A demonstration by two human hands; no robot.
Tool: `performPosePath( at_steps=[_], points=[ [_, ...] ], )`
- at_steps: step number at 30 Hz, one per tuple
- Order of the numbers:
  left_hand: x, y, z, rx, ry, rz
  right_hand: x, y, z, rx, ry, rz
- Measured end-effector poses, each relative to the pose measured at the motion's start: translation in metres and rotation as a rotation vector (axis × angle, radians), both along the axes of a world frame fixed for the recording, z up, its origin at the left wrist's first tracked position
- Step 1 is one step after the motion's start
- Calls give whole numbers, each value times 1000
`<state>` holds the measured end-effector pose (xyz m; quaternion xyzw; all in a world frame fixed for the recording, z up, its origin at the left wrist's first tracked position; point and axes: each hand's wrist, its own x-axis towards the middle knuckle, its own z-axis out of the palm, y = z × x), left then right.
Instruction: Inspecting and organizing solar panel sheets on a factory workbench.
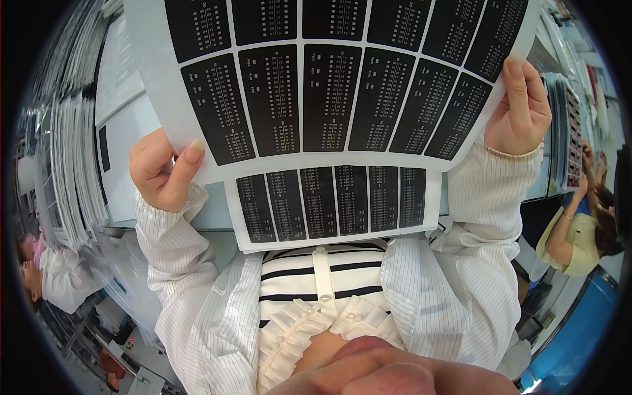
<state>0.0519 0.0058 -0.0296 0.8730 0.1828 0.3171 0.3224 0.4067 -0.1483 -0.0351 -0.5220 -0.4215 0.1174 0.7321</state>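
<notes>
A: Where is the black-panelled sheet (332, 89) held?

B: Up, on the far side of similar sheets (351, 203), which are partly hidden by it; its near left corner is pinched by the left hand (164, 170), its right edge by the right hand (521, 112).

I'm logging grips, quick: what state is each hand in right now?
Left hand: closed, holding the raised printed sheet near its lower-left corner.
Right hand: closed, holding the same sheet by its right edge.
</notes>
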Motion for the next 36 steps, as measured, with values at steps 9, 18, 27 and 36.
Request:
performPosePath(
  at_steps=[9, 18, 27, 36],
  points=[
    [3, -1, 3, -16, -3, 32, 2, 1, 2, -11, -34, 30],
    [0, 1, -1, -20, -7, 62, 8, -3, 0, -24, 68, 42],
    [-3, 1, -4, -35, -21, 94, 4, -1, 1, -32, 73, 37],
    [-3, 1, -6, -56, -33, 86, 4, 0, -1, -13, 77, 41]
  ],
)
